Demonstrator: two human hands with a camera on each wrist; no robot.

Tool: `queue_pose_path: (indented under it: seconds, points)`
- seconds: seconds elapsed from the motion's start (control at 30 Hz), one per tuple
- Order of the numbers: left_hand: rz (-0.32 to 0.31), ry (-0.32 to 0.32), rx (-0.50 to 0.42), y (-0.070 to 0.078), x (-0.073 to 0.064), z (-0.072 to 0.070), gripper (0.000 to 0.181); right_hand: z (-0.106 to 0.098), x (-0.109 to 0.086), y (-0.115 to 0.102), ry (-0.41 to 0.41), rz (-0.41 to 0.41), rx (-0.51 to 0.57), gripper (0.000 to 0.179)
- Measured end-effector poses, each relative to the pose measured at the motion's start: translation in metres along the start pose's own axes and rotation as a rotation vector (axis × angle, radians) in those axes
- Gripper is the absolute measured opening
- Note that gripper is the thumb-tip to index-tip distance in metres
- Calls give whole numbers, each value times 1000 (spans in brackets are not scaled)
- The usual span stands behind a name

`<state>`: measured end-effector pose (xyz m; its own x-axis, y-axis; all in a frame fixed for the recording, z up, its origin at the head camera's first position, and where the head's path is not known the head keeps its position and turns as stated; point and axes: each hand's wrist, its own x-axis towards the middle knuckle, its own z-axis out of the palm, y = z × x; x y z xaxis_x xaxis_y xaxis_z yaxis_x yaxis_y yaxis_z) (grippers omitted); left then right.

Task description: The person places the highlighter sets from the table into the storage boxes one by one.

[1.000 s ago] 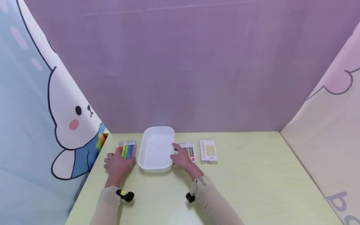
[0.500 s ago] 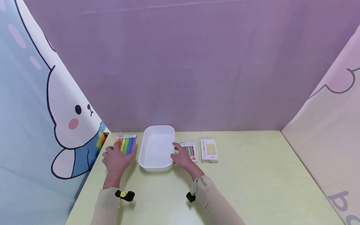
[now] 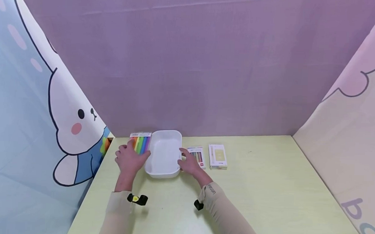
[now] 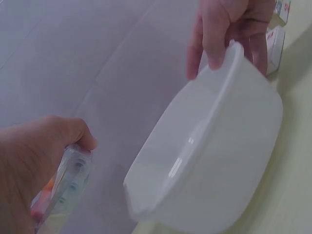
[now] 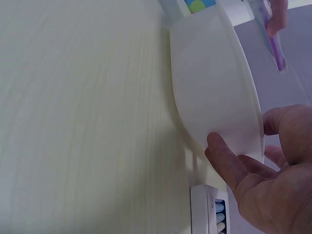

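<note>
My left hand (image 3: 131, 160) grips a clear-wrapped pack of rainbow-coloured sticks (image 3: 142, 143), raised off the table beside the left rim of a white plastic basin (image 3: 163, 154). In the left wrist view, the thumb lies over the end of the transparent pack (image 4: 73, 170); the palm hides part of it. My right hand (image 3: 190, 163) holds the basin's right rim. Seen from the right wrist, its fingers (image 5: 224, 158) lie against the outer wall while the thumb reaches over the rim. No contents show inside the basin, which stands upright on the table.
Right of the basin, partly behind my right hand, lies a white windowed box of coloured sticks (image 3: 197, 156). Farther right sits a stack of small white boxes (image 3: 217, 156). A purple cloth wall (image 3: 188, 79) closes off the table's back edge.
My left hand has lifted the pack of rainbow-coloured sticks off the table and carried it right, towards the basin. My right hand has stayed on the rim.
</note>
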<state>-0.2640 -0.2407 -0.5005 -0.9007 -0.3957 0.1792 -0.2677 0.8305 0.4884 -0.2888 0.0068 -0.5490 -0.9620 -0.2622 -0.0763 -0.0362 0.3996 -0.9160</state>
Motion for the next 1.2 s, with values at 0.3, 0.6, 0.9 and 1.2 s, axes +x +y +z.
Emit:
queue_pose_path:
  seconds: [0.3,0.6,0.9,1.2]
  points:
    - [19,6,-9,23,-4,11,92,1,1,2,-10,19,24,62]
    - [26,30,-32,37,-6,20,93,1,2,4,-9,19,27,62]
    - [20,5,-17,51,-10,40,94,0,1,4,-13,2,12,61]
    - [16,20,-10,61,-16,54,93,-1,0,2,-16,-5,15,60]
